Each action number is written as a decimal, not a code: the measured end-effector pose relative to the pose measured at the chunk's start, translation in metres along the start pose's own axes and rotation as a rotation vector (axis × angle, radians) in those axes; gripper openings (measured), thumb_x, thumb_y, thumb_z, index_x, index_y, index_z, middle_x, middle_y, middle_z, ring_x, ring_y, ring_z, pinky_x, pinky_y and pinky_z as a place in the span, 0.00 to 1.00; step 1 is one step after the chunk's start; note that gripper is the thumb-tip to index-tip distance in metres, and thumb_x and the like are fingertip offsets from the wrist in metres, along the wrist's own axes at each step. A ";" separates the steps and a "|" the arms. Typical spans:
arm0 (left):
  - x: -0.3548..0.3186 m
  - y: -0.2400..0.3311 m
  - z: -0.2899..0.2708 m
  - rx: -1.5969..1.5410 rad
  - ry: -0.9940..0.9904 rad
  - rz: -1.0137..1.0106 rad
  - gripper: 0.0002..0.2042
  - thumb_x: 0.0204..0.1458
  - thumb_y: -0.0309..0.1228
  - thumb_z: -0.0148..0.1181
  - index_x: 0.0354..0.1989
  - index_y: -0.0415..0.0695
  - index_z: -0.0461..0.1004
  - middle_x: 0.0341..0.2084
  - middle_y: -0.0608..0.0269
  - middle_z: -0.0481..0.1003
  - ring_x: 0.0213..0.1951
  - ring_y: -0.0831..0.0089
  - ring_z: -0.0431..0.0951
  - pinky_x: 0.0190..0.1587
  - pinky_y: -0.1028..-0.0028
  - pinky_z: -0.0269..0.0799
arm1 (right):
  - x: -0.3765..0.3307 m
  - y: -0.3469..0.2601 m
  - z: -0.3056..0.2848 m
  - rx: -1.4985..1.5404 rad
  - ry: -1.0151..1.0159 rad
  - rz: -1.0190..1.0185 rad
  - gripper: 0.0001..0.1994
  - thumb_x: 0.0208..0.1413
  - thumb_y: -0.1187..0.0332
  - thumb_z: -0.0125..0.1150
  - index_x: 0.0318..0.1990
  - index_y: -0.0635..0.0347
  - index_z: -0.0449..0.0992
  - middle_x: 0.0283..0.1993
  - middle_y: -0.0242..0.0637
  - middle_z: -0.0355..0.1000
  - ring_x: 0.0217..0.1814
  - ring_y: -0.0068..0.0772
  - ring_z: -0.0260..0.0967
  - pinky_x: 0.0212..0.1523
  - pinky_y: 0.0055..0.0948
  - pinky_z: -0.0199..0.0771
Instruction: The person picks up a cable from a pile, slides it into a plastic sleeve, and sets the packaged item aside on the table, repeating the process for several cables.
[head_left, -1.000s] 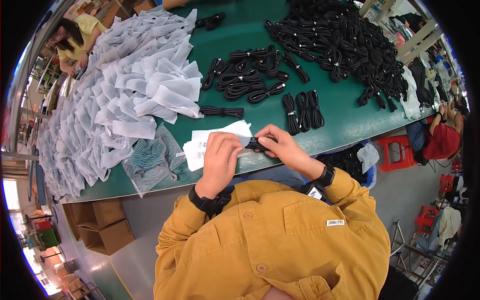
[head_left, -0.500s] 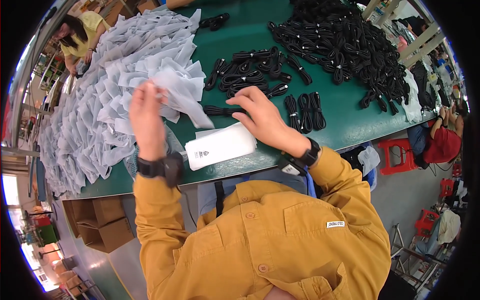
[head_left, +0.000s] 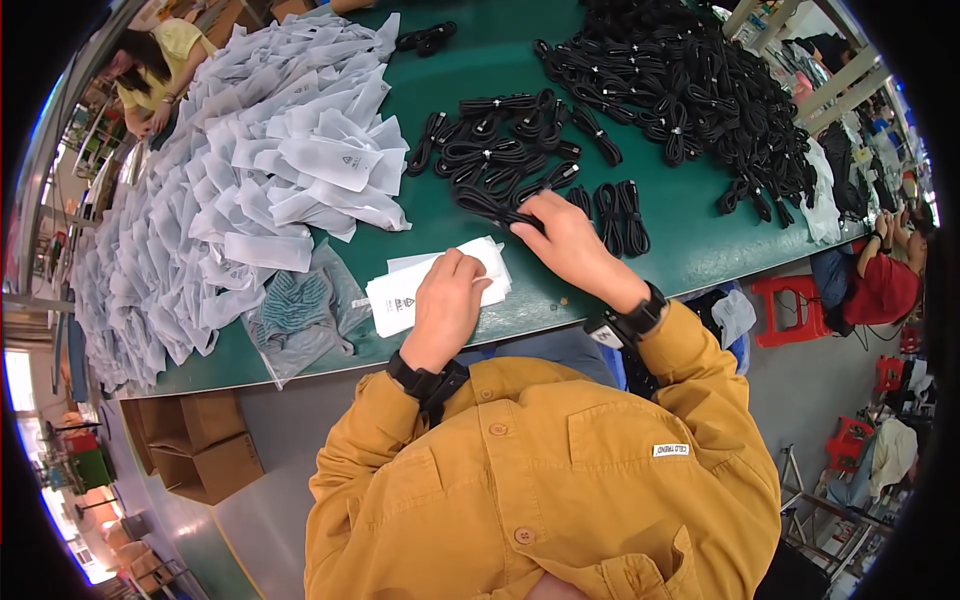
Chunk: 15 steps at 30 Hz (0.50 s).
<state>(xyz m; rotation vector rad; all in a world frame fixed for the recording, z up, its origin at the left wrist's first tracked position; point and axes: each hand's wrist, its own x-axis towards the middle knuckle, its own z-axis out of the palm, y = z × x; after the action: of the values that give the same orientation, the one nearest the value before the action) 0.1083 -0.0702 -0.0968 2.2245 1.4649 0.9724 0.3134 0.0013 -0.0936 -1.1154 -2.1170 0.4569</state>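
Observation:
A small stack of white pouches (head_left: 398,296) lies at the near edge of the green table (head_left: 690,250). My left hand (head_left: 446,305) rests on that stack, fingers curled over its right end. My right hand (head_left: 562,235) reaches forward and closes on a coiled black cable (head_left: 495,207) at the near side of a row of bundled cables (head_left: 500,150). A large heap of black cables (head_left: 680,80) fills the far right of the table. Both wrists carry black watches.
A big pile of white pouches (head_left: 250,170) covers the table's left side. A clear bag with teal contents (head_left: 295,305) lies by the stack. Cardboard boxes (head_left: 205,445) stand below the table. Another person (head_left: 160,70) works at far left; red stools (head_left: 795,305) stand at right.
My left hand came down from the pouch pile onto the small white stack. My right hand stayed among the cables and took hold of one coil.

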 end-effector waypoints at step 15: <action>-0.006 -0.005 -0.006 -0.288 -0.009 -0.256 0.04 0.52 0.22 0.62 0.32 0.37 0.73 0.25 0.63 0.74 0.28 0.78 0.71 0.35 0.76 0.70 | -0.065 -0.029 -0.043 -0.069 0.006 -0.117 0.14 0.48 0.76 0.68 0.43 0.65 0.75 0.32 0.40 0.62 0.28 0.39 0.65 0.26 0.34 0.67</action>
<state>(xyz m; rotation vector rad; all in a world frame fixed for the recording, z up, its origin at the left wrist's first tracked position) 0.0997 -0.0741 -0.0974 1.7879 1.4571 1.0128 0.3528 -0.0691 -0.0740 -1.0229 -2.1932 0.3276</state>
